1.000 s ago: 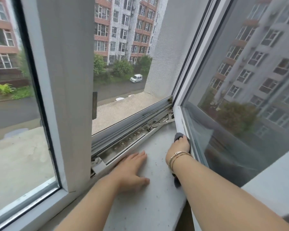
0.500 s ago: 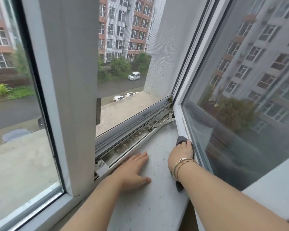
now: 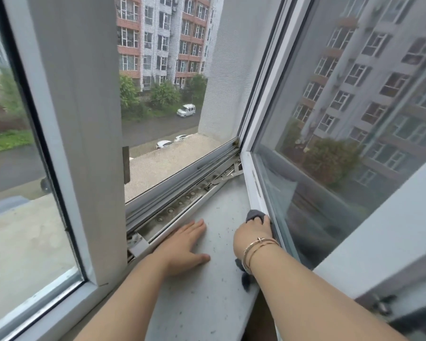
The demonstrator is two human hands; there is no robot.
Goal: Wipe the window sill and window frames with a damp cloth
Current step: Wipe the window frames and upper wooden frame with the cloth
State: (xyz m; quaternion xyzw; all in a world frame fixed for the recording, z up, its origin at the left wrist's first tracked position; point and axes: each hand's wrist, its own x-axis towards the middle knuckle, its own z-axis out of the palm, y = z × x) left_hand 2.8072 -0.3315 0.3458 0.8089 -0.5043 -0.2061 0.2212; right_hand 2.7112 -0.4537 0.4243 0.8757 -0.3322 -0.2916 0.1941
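Observation:
A speckled grey window sill [image 3: 207,299] runs from the bottom centre toward the opened window. My left hand [image 3: 185,244] lies flat on it, fingers straight, beside the metal hinge track [image 3: 182,205]. My right hand [image 3: 252,236], with gold bracelets at the wrist, holds a dark grey cloth [image 3: 253,215] against the lower white frame [image 3: 256,190] of the opened sash on the right. One end of the cloth pokes out past the fingers; another end hangs below the wrist at the sill's edge.
A wide white upright frame post [image 3: 84,134] stands to the left, with a fixed pane beyond it. The opened sash's glass [image 3: 342,124] fills the right side. A mesh screen covers the opening. A handle shows at the bottom right [image 3: 381,306].
My right hand with the cloth has slid back along the sash's lower frame toward me. My left hand stays flat on the sill. The view has shifted slightly.

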